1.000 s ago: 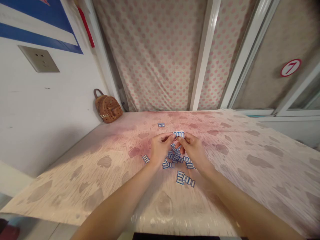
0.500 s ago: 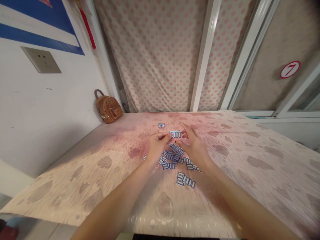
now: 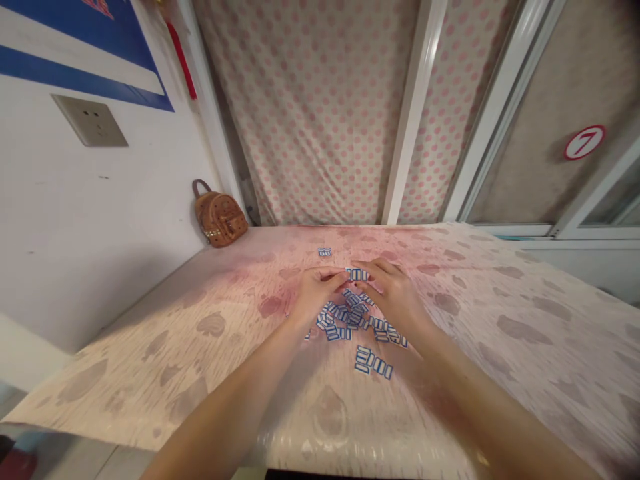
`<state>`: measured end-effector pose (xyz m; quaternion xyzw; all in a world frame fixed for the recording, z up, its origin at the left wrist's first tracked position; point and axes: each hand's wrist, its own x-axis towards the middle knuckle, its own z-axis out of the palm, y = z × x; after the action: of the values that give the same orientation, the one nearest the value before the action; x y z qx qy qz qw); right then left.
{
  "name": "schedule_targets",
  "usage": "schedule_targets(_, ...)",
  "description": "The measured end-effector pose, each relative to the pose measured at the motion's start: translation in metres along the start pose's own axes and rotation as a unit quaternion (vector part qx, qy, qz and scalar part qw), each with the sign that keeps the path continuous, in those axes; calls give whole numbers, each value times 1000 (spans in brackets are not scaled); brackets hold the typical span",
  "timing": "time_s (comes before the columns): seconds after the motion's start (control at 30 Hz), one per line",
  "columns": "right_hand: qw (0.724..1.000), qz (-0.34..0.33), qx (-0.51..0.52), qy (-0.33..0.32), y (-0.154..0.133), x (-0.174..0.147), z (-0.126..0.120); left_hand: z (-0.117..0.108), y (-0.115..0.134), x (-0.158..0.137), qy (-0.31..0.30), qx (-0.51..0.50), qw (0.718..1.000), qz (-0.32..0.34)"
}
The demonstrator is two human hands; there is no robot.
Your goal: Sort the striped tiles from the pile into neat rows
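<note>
A short row of small blue-and-white rectangular tiles (image 3: 358,275) stands between my hands above the loose heap. My left hand (image 3: 320,288) pinches the row's left end between thumb and forefinger. From the other side my right hand (image 3: 393,285) closes round the row, index fingertip along its far edge and thumb at its near edge. Just below the hands lies a jumbled heap of the same tiles (image 3: 345,313), some partly hidden by my right wrist. A small neat block of tiles (image 3: 325,252) sits farther back.
Nearer to me lies a loose cluster of tiles (image 3: 373,362). A patterned cloth (image 3: 210,373) covers the table. At the back left corner a small brown backpack (image 3: 223,217) leans by the wall. Dotted curtains (image 3: 320,120) hang beyond the far edge.
My right hand was spread beside the row's right end; it has moved left and closed round the tiles. The left hand keeps its pinch. The view has shifted slightly.
</note>
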<state>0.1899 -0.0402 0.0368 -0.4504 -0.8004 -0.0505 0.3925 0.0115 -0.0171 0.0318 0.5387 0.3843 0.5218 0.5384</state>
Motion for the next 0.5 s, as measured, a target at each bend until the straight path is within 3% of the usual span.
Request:
schedule_targets(0.2, 999, 18, 42, 1, -4, 0, 3, 1, -1, 0, -9, -8, 1000, 6)
schedule_targets(0.33, 980, 121, 159, 16, -6, -1, 7, 2, -4, 1, 6, -13, 1000, 18)
schedule_targets(0.4, 945, 198, 260, 20, -6, 0, 7, 2, -5, 2, 22, -12, 999, 30)
schedule_targets(0.5, 858, 292, 422, 12, -6, 2, 6, 3, -6, 2, 33, 7, 998, 46)
